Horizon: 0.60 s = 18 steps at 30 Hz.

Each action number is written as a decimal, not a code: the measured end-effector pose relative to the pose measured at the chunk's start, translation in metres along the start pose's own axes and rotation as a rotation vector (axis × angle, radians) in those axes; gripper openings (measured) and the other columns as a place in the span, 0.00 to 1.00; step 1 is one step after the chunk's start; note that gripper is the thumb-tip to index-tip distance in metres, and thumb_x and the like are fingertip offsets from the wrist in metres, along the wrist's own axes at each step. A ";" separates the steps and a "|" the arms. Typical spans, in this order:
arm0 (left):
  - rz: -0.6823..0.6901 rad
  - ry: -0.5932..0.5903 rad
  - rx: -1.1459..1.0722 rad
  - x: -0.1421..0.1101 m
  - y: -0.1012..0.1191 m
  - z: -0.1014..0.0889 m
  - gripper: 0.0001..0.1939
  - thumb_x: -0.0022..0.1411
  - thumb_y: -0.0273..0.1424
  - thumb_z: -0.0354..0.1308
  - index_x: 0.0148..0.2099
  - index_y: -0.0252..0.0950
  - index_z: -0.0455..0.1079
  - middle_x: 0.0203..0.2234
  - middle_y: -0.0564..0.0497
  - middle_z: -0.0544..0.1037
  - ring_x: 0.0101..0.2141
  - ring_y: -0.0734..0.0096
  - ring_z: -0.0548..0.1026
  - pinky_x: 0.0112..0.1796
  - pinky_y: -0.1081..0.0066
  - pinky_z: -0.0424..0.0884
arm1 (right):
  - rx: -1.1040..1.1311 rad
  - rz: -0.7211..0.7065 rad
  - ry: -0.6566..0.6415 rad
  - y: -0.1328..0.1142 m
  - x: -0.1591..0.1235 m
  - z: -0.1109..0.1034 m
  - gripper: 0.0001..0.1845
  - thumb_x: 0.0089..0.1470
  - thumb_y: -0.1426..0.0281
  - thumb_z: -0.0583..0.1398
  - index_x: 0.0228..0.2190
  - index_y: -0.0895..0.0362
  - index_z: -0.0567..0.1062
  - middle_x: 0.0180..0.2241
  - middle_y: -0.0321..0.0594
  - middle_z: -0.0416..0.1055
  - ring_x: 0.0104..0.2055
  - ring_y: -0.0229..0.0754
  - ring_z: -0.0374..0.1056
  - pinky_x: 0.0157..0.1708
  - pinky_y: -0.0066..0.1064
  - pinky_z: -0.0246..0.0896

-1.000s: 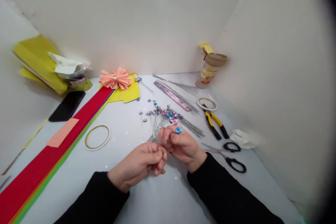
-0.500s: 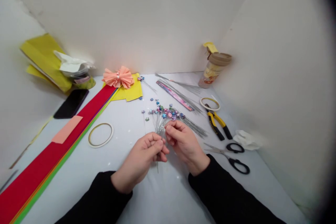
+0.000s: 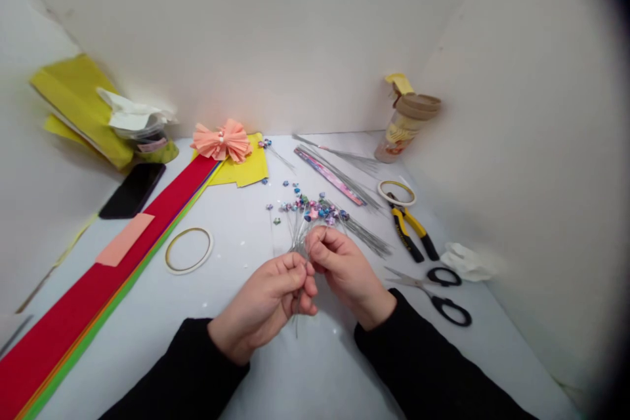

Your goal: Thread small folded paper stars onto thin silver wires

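Note:
My left hand (image 3: 275,292) is closed around the lower part of a bunch of thin wires (image 3: 296,236), whose ends poke out below the fingers. My right hand (image 3: 339,266) is pinched at the wires just above and right of the left one; what its fingertips hold is too small to make out. Small folded paper stars (image 3: 314,212) in blue, pink and purple cluster beyond the fingers, several at the wire tips. A green star (image 3: 277,221) and others lie loose to the left. More bare wires (image 3: 369,238) fan out on the table behind the right hand.
At right are pliers (image 3: 404,236), a tape roll (image 3: 396,182), scissors (image 3: 433,289), crumpled tissue (image 3: 466,262) and a cup (image 3: 406,126). At left lie another tape roll (image 3: 211,249), layered coloured paper (image 3: 108,295), a pink paper bow (image 3: 221,142) and a phone (image 3: 132,191). Paper strips (image 3: 329,176) lie behind.
The two hands have drawn a little closer together at the wires. My right fingertips have shifted slightly left and the left hand slightly down. The view has shifted a little.

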<state>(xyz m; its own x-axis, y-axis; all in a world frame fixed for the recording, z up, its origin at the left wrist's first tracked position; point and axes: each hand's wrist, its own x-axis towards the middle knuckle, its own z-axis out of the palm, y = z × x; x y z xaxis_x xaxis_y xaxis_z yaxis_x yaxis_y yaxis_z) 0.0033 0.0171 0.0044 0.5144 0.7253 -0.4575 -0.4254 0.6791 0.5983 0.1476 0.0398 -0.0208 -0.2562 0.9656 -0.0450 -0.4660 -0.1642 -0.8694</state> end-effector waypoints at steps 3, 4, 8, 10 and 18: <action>-0.009 -0.025 -0.001 -0.001 0.000 0.000 0.07 0.56 0.27 0.63 0.30 0.31 0.68 0.19 0.54 0.74 0.17 0.81 0.70 0.25 0.77 0.72 | -0.013 -0.007 -0.021 0.000 0.001 -0.002 0.16 0.48 0.60 0.67 0.23 0.56 0.70 0.22 0.30 0.59 0.22 0.32 0.52 0.24 0.27 0.46; -0.011 -0.031 -0.001 -0.001 0.000 0.000 0.07 0.56 0.27 0.63 0.30 0.31 0.68 0.19 0.54 0.74 0.17 0.81 0.70 0.25 0.77 0.72 | -0.020 -0.021 -0.027 0.000 0.001 -0.003 0.16 0.48 0.60 0.67 0.23 0.56 0.70 0.22 0.30 0.59 0.22 0.32 0.52 0.24 0.27 0.46; -0.018 -0.026 -0.004 -0.001 0.001 0.000 0.07 0.55 0.28 0.64 0.30 0.31 0.69 0.18 0.54 0.74 0.17 0.81 0.71 0.24 0.77 0.72 | -0.045 -0.072 -0.017 0.000 0.002 -0.004 0.16 0.47 0.60 0.67 0.22 0.57 0.71 0.23 0.31 0.61 0.24 0.33 0.53 0.25 0.28 0.48; -0.025 -0.024 -0.003 -0.001 0.002 0.000 0.07 0.55 0.28 0.64 0.30 0.31 0.69 0.18 0.54 0.74 0.16 0.81 0.70 0.24 0.77 0.73 | -0.039 -0.062 -0.009 0.000 0.002 -0.004 0.16 0.47 0.60 0.68 0.21 0.57 0.71 0.22 0.31 0.60 0.23 0.33 0.52 0.24 0.27 0.47; -0.021 -0.020 0.031 -0.003 0.002 -0.002 0.07 0.56 0.28 0.64 0.30 0.31 0.69 0.18 0.54 0.74 0.16 0.81 0.70 0.25 0.76 0.73 | -0.014 -0.038 -0.001 -0.003 0.002 -0.005 0.15 0.45 0.60 0.68 0.21 0.57 0.72 0.22 0.31 0.62 0.22 0.33 0.52 0.23 0.27 0.47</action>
<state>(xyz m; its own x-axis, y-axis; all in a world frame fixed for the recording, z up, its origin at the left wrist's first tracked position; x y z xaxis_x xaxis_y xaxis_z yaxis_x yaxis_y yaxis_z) -0.0006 0.0166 0.0055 0.5377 0.7081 -0.4576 -0.3912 0.6903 0.6086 0.1532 0.0430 -0.0207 -0.2392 0.9709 -0.0109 -0.4635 -0.1240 -0.8774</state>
